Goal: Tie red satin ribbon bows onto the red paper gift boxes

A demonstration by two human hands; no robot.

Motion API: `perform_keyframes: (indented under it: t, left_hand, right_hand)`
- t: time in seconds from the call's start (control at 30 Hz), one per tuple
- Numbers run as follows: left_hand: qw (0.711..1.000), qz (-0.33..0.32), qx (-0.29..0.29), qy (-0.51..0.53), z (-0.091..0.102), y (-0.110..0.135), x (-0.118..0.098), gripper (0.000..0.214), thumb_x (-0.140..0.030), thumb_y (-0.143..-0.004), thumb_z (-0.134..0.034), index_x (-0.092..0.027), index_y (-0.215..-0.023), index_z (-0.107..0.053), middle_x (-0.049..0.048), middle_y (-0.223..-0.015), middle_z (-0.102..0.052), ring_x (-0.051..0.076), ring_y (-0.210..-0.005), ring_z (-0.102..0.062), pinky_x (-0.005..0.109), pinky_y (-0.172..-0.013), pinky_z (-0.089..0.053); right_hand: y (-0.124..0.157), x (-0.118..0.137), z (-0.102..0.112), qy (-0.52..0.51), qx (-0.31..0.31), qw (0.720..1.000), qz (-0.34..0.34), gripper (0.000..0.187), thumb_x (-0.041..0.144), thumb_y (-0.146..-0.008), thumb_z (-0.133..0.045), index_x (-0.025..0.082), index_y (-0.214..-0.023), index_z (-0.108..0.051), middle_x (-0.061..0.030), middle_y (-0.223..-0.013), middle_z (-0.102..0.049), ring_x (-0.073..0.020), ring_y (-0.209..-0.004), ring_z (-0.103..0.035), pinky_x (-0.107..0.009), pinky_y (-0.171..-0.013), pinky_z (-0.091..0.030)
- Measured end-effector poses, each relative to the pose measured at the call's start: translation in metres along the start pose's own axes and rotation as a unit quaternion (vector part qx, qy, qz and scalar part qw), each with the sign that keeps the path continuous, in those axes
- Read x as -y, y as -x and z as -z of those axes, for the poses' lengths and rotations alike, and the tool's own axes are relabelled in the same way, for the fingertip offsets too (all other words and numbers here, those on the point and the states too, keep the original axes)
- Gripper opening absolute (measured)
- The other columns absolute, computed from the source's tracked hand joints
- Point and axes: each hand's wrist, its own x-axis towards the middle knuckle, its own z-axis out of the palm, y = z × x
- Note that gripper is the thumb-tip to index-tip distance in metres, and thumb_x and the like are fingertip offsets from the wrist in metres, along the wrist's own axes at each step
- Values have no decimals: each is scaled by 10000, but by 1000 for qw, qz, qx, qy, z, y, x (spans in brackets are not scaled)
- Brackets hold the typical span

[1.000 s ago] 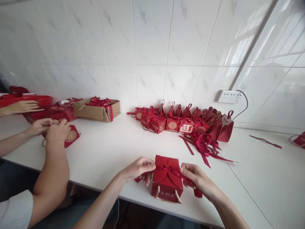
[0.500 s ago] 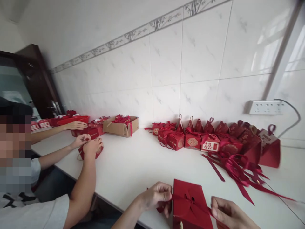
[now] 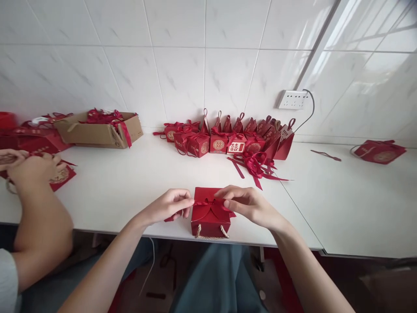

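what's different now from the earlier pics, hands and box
The right hand has moved inward, from beside the box to over its top. The left hand still pinches the ribbon; the box still stands upright.

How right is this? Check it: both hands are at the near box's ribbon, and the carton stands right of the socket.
Not quite: the head view shows the carton left of the socket. The left hand and right hand are at the ribbon on the near box, as stated.
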Motion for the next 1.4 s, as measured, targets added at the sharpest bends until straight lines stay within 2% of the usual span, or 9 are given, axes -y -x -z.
perform_keyframes:
  t: [0.1,0.2,0.33,0.53,0.87,0.93,1.13,1.3,1.4]
  left_hand:
    - [993,-23,-42,-111,0,7,-14,265,-435,-797,-548,-191,-901,-553,14,-799,-624,120,-630,-555,225,-555,-414]
    - [975,-36,-82,-203,-3,12,-21,351,-386,-787,-554,-236,-1103,-534,24,-982,-637,157,-774,-599,261,-706,-453]
    - [961,-54,-80,-258,-7,14,-23,248,-372,-815,-485,-216,-965,-607,-1,-848,-639,150,-700,-568,251,-672,-448]
    - [940,-126,-105,-300,-7,8,-31,208,-310,-842,-455,-199,-810,-628,22,-893,-607,154,-756,-558,253,-719,-423]
    - [921,-109,-105,-360,-6,10,-41,309,-268,-856,-400,-171,-572,-474,-6,-683,-489,113,-582,-425,240,-570,-320]
    - [923,-101,-114,-354,-4,11,-38,306,-275,-866,-384,-175,-600,-498,-7,-672,-487,118,-585,-420,241,-567,-315]
    - [948,-63,-93,-298,-1,16,-38,199,-318,-879,-387,-224,-933,-554,-52,-619,-513,111,-531,-404,220,-510,-292]
    - [963,-45,-40,-264,1,19,-46,209,-271,-867,-372,-202,-846,-569,-38,-626,-514,101,-520,-444,207,-497,-305]
    - [959,-55,-41,-274,2,19,-48,237,-201,-839,-355,-192,-773,-583,-21,-659,-548,104,-535,-458,212,-511,-315]
  right_hand:
    - [-7,1,-12,44,-20,999,24,220,369,-846,-570,182,-819,-683,-71,-1045,-676,-197,-939,-607,-313,-813,-461]
    - [-13,-2,-22,105,-76,991,16,213,334,-861,-537,183,-845,-686,-45,-906,-708,-172,-815,-629,-289,-757,-474]
    - [-15,-7,-30,166,-133,977,24,188,296,-860,-521,187,-836,-673,-30,-850,-700,-162,-780,-628,-268,-720,-475]
    - [-13,-9,-31,184,-133,972,53,191,253,-869,-486,188,-869,-666,-44,-876,-685,-162,-793,-628,-273,-723,-483]
    - [-17,-17,-38,220,-174,958,55,156,253,-846,-523,185,-864,-662,-33,-809,-674,-155,-712,-610,-274,-683,-486]
    - [-17,-18,-40,228,-175,956,62,164,245,-855,-511,185,-880,-662,-34,-819,-673,-154,-718,-612,-271,-687,-486]
    - [-15,-17,-42,245,-165,951,87,228,187,-887,-428,190,-924,-653,-47,-866,-671,-156,-765,-626,-268,-698,-482]
    - [-15,-19,-44,249,-178,950,63,154,215,-858,-474,204,-890,-625,-25,-845,-687,-158,-734,-631,-280,-695,-498]
    - [-15,-21,-44,238,-188,952,45,115,245,-836,-497,204,-875,-598,-29,-831,-694,-168,-728,-643,-291,-683,-513]
